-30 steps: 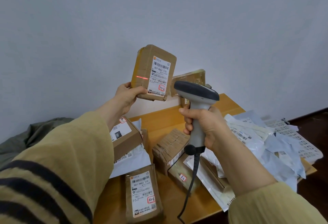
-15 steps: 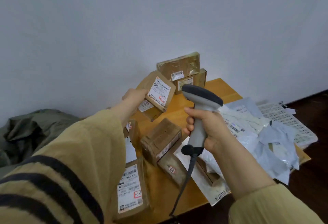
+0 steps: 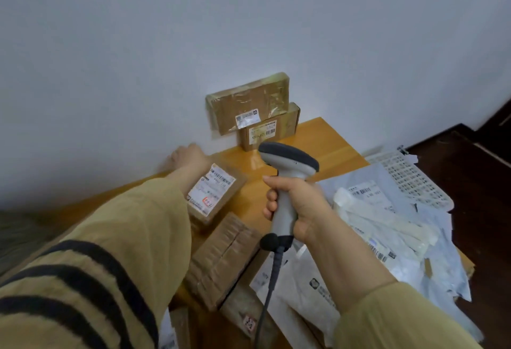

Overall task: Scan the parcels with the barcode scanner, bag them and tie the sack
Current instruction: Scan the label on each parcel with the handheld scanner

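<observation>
Scanning apparently underway; bagging, tying pending. Grip of right hand (image 3: pixel 301 210) closed round grey barcode scanner (image 3: pixel 287 158); left hand (image 3: pixel 188 156) blurred, grip unreadable, beside brown labelled cardboard parcel (image 3: pixel 213 191) on orange wooden worktop (image 3: pixel 326 144).

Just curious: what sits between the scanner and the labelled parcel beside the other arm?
Nothing: in the head view, only bare table separates the scanner from the labelled parcel.

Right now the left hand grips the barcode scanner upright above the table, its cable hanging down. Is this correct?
No. The head view shows the right hand gripping the barcode scanner upright above the table, its cable hanging down; the left hand reaches toward the wall.
</observation>
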`<action>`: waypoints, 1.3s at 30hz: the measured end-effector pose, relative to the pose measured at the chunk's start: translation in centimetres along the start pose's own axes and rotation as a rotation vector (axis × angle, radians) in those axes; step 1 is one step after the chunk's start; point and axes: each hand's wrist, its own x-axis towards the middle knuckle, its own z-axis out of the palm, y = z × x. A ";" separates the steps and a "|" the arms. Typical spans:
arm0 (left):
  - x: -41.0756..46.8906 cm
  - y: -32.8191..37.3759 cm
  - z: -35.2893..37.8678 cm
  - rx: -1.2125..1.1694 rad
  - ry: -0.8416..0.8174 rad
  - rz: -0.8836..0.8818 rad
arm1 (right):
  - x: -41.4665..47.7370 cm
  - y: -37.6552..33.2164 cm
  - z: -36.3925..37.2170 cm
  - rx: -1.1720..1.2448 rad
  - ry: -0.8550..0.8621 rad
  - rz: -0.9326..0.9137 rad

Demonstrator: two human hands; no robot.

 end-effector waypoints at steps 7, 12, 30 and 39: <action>6.4 6.9 -0.7 0.012 0.270 0.461 | 3.6 -1.4 1.2 -0.014 0.041 0.007; 9.2 9.3 -0.8 0.252 0.284 0.476 | 5.0 -1.9 0.8 -0.034 0.048 0.000; -4.2 5.1 -5.1 0.173 0.479 0.808 | -2.0 -4.1 -2.3 0.293 0.367 -0.320; -17.2 -0.9 -8.6 0.321 0.733 0.991 | -9.2 -1.9 -6.2 0.263 0.229 -0.176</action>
